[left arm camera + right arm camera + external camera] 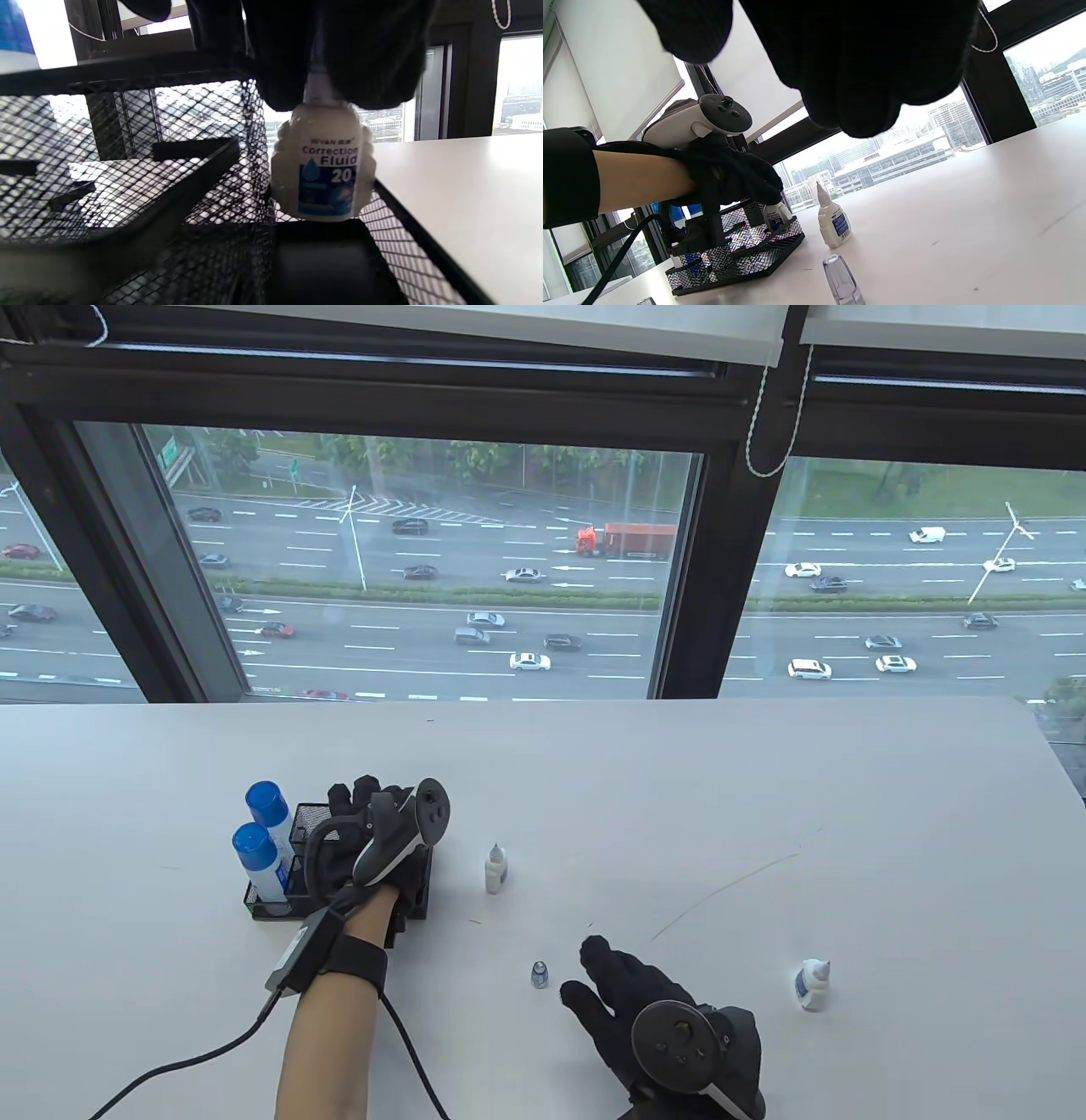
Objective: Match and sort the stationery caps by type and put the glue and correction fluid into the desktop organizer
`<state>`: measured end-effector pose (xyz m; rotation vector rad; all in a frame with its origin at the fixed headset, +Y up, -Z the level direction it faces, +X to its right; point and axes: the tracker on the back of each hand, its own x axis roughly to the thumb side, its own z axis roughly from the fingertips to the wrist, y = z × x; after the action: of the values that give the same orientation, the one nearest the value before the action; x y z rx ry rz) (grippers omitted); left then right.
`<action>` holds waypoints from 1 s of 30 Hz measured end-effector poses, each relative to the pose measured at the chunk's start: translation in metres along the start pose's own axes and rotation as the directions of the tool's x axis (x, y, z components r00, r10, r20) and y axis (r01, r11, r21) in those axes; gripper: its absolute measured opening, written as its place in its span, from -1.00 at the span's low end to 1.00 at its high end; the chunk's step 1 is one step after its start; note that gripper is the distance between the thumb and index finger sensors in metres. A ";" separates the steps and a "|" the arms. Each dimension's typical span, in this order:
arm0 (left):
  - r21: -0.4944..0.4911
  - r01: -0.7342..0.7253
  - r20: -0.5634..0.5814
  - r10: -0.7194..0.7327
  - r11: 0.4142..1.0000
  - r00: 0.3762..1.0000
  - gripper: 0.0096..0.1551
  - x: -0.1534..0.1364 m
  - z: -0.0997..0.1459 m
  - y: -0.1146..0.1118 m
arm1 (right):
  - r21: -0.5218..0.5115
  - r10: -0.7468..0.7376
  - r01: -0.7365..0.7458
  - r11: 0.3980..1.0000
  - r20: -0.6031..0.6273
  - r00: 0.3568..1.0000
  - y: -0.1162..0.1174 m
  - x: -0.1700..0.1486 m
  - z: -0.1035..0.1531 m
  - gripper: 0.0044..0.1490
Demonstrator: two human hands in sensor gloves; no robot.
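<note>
My left hand [366,814] reaches over the black mesh organizer [271,906] and pinches the top of a correction fluid bottle [323,167], which hangs inside a front compartment of the organizer [178,199]. Two blue-capped glue sticks [259,848] stand in the organizer's left side. Another correction fluid bottle [495,869] stands uncapped on the table right of the organizer. A clear cap [539,974] stands in front of it. My right hand [598,976] hovers flat just right of that cap, holding nothing. A third bottle [813,984] sits at the right.
The white table [764,814] runs to a window at the back. A cable [204,1052] trails from my left wrist toward the near edge. A second small clear cap [647,300] shows at the bottom of the right wrist view.
</note>
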<state>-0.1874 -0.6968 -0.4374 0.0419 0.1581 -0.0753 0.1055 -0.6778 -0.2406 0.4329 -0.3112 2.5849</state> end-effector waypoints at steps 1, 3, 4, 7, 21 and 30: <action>-0.002 -0.009 0.000 0.009 1.000 1.000 -0.45 -0.002 0.000 -0.003 | 0.000 -0.001 0.001 1.000 -0.001 1.000 0.000 0.000 0.000 -0.25; 0.012 -0.006 0.009 0.006 1.000 1.000 -0.44 -0.002 0.001 -0.007 | 0.004 -0.007 0.007 1.000 0.000 1.000 0.000 0.000 0.000 -0.26; 0.017 0.005 0.012 -0.005 1.000 1.000 -0.43 -0.001 0.001 -0.008 | 0.007 -0.008 0.008 1.000 0.001 1.000 0.000 0.000 0.000 -0.25; 0.017 0.020 0.021 -0.021 1.000 1.000 -0.43 0.001 0.002 -0.012 | 0.004 -0.005 0.005 1.000 -0.003 1.000 0.000 -0.001 0.000 -0.25; 0.134 -0.389 0.256 0.348 0.911 0.902 -0.26 -0.010 0.074 0.095 | 0.011 0.115 -0.115 0.993 -0.115 0.987 0.000 -0.018 -0.003 -0.20; 0.125 -0.492 0.443 0.396 0.861 0.805 -0.23 0.003 0.158 0.103 | -0.020 0.111 -0.114 0.993 -0.135 0.985 0.004 -0.024 -0.002 -0.15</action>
<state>-0.1519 -0.6014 -0.2787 0.2997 -0.2830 0.3761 0.1231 -0.6907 -0.2520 0.2366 -0.3332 2.7003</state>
